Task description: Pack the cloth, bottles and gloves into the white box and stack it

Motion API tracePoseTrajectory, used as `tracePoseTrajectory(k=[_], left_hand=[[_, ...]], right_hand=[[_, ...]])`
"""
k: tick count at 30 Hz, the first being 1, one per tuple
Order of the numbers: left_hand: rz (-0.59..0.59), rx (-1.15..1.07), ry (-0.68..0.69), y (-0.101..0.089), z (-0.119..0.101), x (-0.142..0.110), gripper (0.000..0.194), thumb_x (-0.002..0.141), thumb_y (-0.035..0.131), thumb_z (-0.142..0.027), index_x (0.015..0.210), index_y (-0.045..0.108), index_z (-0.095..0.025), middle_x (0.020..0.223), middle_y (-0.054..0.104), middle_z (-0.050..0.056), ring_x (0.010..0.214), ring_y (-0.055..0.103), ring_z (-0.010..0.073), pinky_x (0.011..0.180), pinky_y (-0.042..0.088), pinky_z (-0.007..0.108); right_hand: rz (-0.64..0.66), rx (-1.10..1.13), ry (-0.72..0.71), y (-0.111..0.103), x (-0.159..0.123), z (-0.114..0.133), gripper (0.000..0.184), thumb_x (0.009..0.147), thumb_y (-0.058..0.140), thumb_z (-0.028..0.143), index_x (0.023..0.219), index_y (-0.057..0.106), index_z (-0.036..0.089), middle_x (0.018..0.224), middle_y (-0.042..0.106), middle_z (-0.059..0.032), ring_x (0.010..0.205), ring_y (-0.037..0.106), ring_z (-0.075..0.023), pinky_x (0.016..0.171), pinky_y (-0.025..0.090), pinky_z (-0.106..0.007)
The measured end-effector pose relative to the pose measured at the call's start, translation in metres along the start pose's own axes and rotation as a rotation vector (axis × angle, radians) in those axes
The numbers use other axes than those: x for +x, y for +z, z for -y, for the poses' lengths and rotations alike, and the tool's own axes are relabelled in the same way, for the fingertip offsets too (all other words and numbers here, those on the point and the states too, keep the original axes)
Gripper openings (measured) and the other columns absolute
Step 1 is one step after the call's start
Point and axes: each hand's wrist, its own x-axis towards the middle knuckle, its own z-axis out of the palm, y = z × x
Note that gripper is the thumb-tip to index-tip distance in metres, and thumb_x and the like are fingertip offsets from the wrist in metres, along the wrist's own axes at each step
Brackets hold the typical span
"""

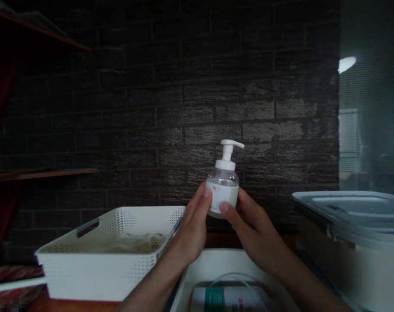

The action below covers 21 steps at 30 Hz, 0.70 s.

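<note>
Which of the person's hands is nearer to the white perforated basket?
Left. The left hand is by the right edge of the white basket; the right hand is farther away, holding the pump bottle's right side.

Left hand [194,227], right hand [253,227] raised, both curled.

The left hand [194,227] and right hand [253,223] were bare, as were the slim forearms [158,273], which narrowed toward the wrists; the thumbnails [224,207] looked short and rounded.
</note>
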Motion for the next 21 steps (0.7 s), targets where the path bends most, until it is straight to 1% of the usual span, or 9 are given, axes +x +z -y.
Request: tracePoseTrajectory(k=[2, 3, 5, 7, 9, 12, 16, 19, 21], left_hand=[[0.062, 0.012, 0.010, 0.001, -0.001, -0.003, 0.055, 0.101, 0.058, -0.054, 0.149, 0.057, -0.027, 0.151, 0.061, 0.008, 0.143, 0.052, 0.0322, 0.117, 0.043, 0.046], [0.105, 0.036, 0.023, 0.001, -0.002, -0.005, 0.060, 0.100, 0.062, -0.051, 0.154, 0.051, -0.028, 0.153, 0.059, 0.008, 0.142, 0.052, 0.0322, 0.118, 0.041, 0.047], [0.168, 0.111, 0.059, 0.002, -0.005, -0.008, 0.078, 0.095, 0.071, -0.044, 0.163, 0.035, -0.030, 0.154, 0.057, 0.009, 0.140, 0.054, 0.0322, 0.119, 0.041, 0.047], [0.175, 0.188, 0.092, 0.004, -0.007, -0.010, 0.093, 0.091, 0.077, -0.039, 0.167, 0.022, -0.031, 0.155, 0.056, 0.010, 0.136, 0.057, 0.0321, 0.117, 0.043, 0.047], [0.146, 0.224, 0.107, 0.006, -0.005, -0.011, 0.098, 0.091, 0.078, -0.036, 0.168, 0.016, -0.031, 0.154, 0.056, 0.010, 0.135, 0.059, 0.0316, 0.116, 0.045, 0.046], [0.131, 0.184, 0.116, 0.009, -0.001, -0.010, 0.100, 0.092, 0.076, -0.037, 0.169, 0.012, -0.031, 0.154, 0.058, 0.010, 0.136, 0.059, 0.0312, 0.113, 0.047, 0.043], [0.162, 0.219, 0.177, 0.006, 0.002, -0.008, 0.096, 0.098, 0.069, -0.042, 0.170, 0.008, -0.030, 0.156, 0.057, 0.009, 0.136, 0.059, 0.0297, 0.113, 0.046, 0.042], [0.161, 0.336, 0.244, 0.002, 0.002, -0.006, 0.085, 0.101, 0.063, -0.045, 0.170, 0.016, -0.027, 0.160, 0.053, 0.010, 0.139, 0.056, 0.0317, 0.116, 0.042, 0.045], [0.137, 0.397, 0.282, -0.001, 0.002, -0.005, 0.077, 0.104, 0.058, -0.047, 0.169, 0.022, -0.026, 0.164, 0.048, 0.010, 0.145, 0.050, 0.0319, 0.118, 0.039, 0.045]], right_hand=[[-0.027, 0.009, 0.008, -0.002, 0.000, 0.000, 0.040, 0.106, 0.054, 0.051, 0.138, 0.061, 0.028, 0.125, 0.071, -0.0056, 0.115, 0.065, -0.0246, 0.106, 0.049, -0.042], [-0.036, 0.010, 0.016, -0.002, 0.001, 0.000, 0.041, 0.107, 0.052, 0.052, 0.139, 0.062, 0.029, 0.126, 0.070, -0.0056, 0.117, 0.064, -0.0248, 0.108, 0.048, -0.042], [-0.050, 0.033, 0.035, -0.003, 0.001, -0.001, 0.043, 0.108, 0.047, 0.054, 0.141, 0.062, 0.030, 0.130, 0.069, -0.0055, 0.120, 0.063, -0.0245, 0.111, 0.046, -0.042], [-0.052, 0.096, 0.055, -0.003, 0.001, -0.003, 0.048, 0.108, 0.043, 0.056, 0.146, 0.058, 0.032, 0.136, 0.067, -0.0051, 0.122, 0.063, -0.0242, 0.113, 0.045, -0.042], [-0.046, 0.165, 0.074, -0.002, 0.000, -0.005, 0.053, 0.108, 0.042, 0.058, 0.154, 0.052, 0.033, 0.143, 0.065, -0.0048, 0.127, 0.061, -0.0244, 0.117, 0.042, -0.043], [-0.030, 0.249, 0.087, -0.001, -0.001, -0.005, 0.058, 0.108, 0.043, 0.058, 0.160, 0.043, 0.034, 0.150, 0.060, -0.0042, 0.136, 0.057, -0.0256, 0.118, 0.043, -0.045], [-0.029, 0.317, 0.070, -0.001, -0.002, -0.001, 0.057, 0.108, 0.045, 0.055, 0.161, 0.040, 0.035, 0.152, 0.058, -0.0033, 0.138, 0.056, -0.0262, 0.117, 0.044, -0.046], [-0.044, 0.364, 0.001, -0.001, -0.001, 0.004, 0.055, 0.107, 0.051, 0.046, 0.160, 0.042, 0.033, 0.152, 0.058, -0.0024, 0.138, 0.055, -0.0245, 0.120, 0.040, -0.043], [-0.051, 0.383, -0.034, -0.001, 0.000, 0.007, 0.055, 0.106, 0.056, 0.041, 0.159, 0.043, 0.032, 0.151, 0.059, -0.0024, 0.136, 0.057, -0.0231, 0.118, 0.043, -0.040]])
